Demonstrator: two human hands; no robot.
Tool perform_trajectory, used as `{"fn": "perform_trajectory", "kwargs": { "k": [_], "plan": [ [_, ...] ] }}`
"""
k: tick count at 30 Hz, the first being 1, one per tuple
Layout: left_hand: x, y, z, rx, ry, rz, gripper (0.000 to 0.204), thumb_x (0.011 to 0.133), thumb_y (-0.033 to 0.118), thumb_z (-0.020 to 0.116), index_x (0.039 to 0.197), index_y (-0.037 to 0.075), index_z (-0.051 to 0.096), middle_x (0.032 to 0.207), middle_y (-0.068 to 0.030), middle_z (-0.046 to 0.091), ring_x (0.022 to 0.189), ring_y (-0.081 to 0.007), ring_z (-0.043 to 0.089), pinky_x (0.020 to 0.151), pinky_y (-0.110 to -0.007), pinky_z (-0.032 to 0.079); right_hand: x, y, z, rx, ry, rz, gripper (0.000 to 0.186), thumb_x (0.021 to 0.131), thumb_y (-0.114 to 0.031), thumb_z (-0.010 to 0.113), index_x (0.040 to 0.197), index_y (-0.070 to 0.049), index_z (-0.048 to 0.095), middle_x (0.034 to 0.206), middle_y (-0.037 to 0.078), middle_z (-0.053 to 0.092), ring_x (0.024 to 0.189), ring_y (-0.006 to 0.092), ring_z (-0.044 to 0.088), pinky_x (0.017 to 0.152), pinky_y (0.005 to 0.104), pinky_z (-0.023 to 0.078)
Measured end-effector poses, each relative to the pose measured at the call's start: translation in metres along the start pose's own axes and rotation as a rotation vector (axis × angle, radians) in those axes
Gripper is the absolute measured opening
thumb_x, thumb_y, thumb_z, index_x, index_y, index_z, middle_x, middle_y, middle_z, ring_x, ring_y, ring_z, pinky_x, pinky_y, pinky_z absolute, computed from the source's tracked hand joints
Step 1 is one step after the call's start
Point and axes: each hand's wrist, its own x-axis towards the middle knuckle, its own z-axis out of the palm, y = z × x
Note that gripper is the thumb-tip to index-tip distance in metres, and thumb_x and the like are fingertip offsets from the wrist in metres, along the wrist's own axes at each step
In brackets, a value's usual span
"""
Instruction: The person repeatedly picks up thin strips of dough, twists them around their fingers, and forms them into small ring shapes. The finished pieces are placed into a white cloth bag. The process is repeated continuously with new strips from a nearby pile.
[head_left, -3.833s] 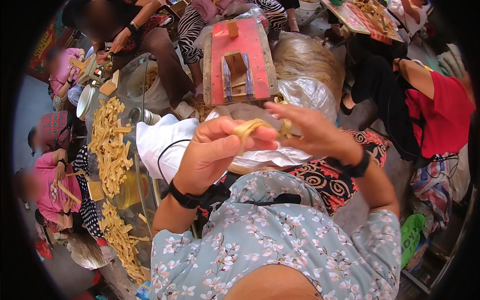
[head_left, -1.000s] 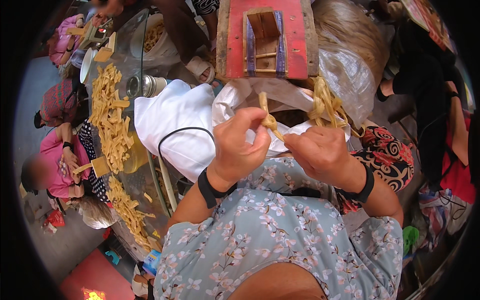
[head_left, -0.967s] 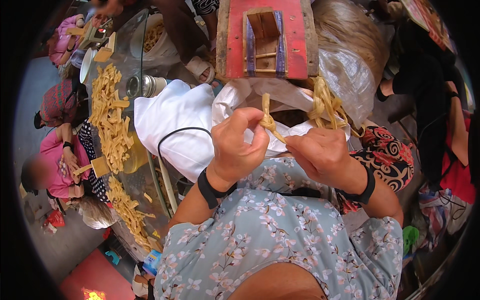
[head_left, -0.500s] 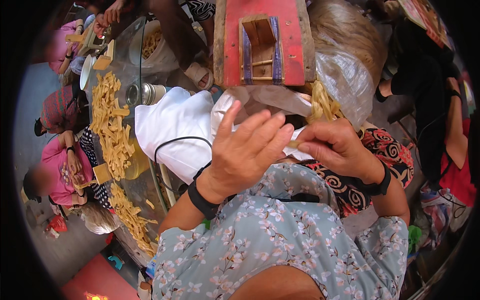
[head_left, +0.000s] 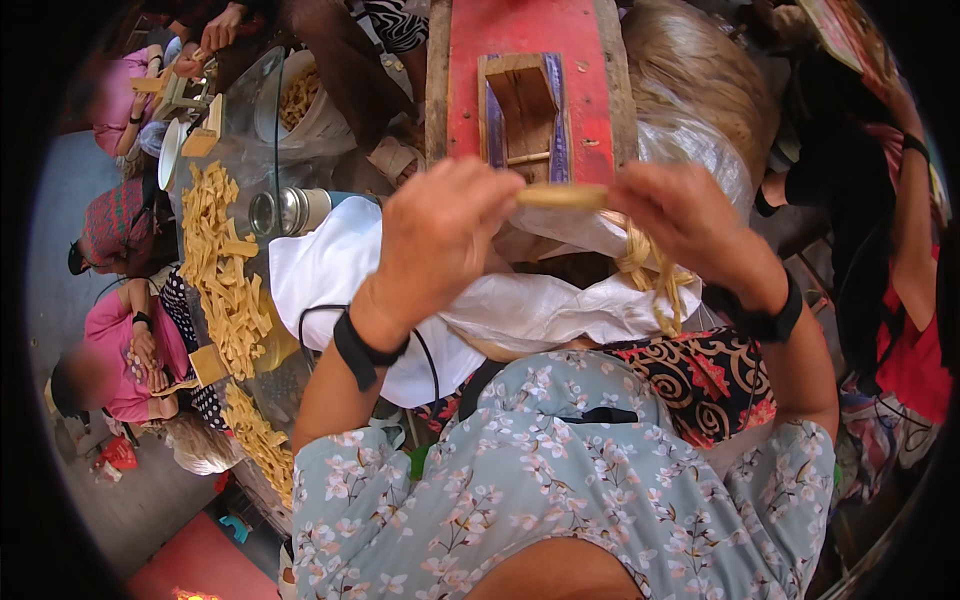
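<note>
My left hand [head_left: 440,235] and my right hand [head_left: 690,225] are raised in front of the red board, fingers closed. Stretched level between them is a short tan strip or folded bundle [head_left: 562,196], pinched at each end and slightly blurred. Just beyond it, a small wooden holder with purple-lined sides [head_left: 525,85] is fixed on the red board [head_left: 590,90]. A thin rod crosses the holder. Loose yellowish strands [head_left: 637,262] hang beside my right hand, over white sheeting [head_left: 560,310] across my lap.
Folded tan pieces [head_left: 215,255] heap along a glass-topped table at left, beside a glass jar [head_left: 290,212]. A large bundle of brownish fibre [head_left: 695,70] in clear plastic lies right of the board. A white bucket [head_left: 300,95] holds more pieces. Other people sit around.
Both hands have moved up and away from my body, toward the board. My left hand, open before, is now closed on one end of the strip, which is stretched between both hands.
</note>
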Motion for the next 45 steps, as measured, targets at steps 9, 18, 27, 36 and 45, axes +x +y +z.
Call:
{"fn": "perform_trajectory", "kwargs": {
  "k": [9, 18, 27, 36, 45],
  "plan": [
    [0.034, -0.038, 0.015, -0.013, 0.066, -0.172, 0.01, 0.093, 0.013, 0.067, 0.097, 0.007, 0.074, 0.09, -0.0106, 0.069, 0.086, -0.034, 0.068, 0.072, -0.042, 0.054, 0.054, 0.054, 0.018, -0.304, 0.204, -0.149, 0.012, 0.096, -0.019, 0.069, 0.093, -0.007, 0.068, 0.071, 0.018, 0.065, 0.066, 0.0395, 0.066, 0.057, 0.046, 0.052],
    [-0.01, 0.001, -0.01, -0.199, 0.152, -0.132, 0.022, 0.089, 0.009, 0.076, 0.11, 0.001, 0.076, 0.103, -0.0176, 0.073, 0.089, -0.033, 0.07, 0.078, -0.036, 0.055, 0.003, 0.025, 0.012, 0.167, 0.139, 0.07, 0.014, 0.094, -0.018, 0.07, 0.096, -0.005, 0.064, 0.075, 0.007, 0.062, 0.065, 0.0271, 0.063, 0.056, 0.0354, 0.052],
    [-0.029, 0.038, -0.007, -1.463, -0.442, -0.794, 0.026, 0.106, 0.025, 0.064, 0.103, -0.001, 0.068, 0.074, 0.0, 0.063, 0.06, -0.0056, 0.057, 0.055, -0.019, 0.044, -0.005, -0.035, 0.018, -0.375, 0.265, -0.474, 0.015, 0.08, -0.016, 0.074, 0.092, -0.012, 0.066, 0.074, 0.001, 0.059, 0.069, 0.0187, 0.065, 0.058, 0.0344, 0.053],
    [-0.035, 0.065, -0.024, -1.634, 0.058, -0.209, 0.014, 0.095, 0.016, 0.073, 0.097, 0.005, 0.064, 0.124, -0.0264, 0.065, 0.116, -0.0354, 0.064, 0.089, -0.043, 0.056, -0.049, -0.047, 0.023, 0.692, -0.147, 0.176, 0.02, 0.107, -0.019, 0.06, 0.111, -0.003, 0.072, 0.072, 0.002, 0.066, 0.061, 0.0109, 0.062, 0.056, 0.0281, 0.048],
    [-0.038, 0.074, 0.014, -0.002, 0.068, 0.23, 0.017, 0.073, 0.013, 0.075, 0.09, 0.01, 0.074, 0.111, -0.0027, 0.07, 0.093, -0.0224, 0.067, 0.071, -0.033, 0.055, -0.049, -0.058, 0.026, 1.082, -0.274, 0.438, 0.029, 0.107, -0.027, 0.061, 0.1, -0.001, 0.071, 0.072, -0.003, 0.061, 0.06, 0.0054, 0.058, 0.055, 0.0218, 0.044]
  ]
}}
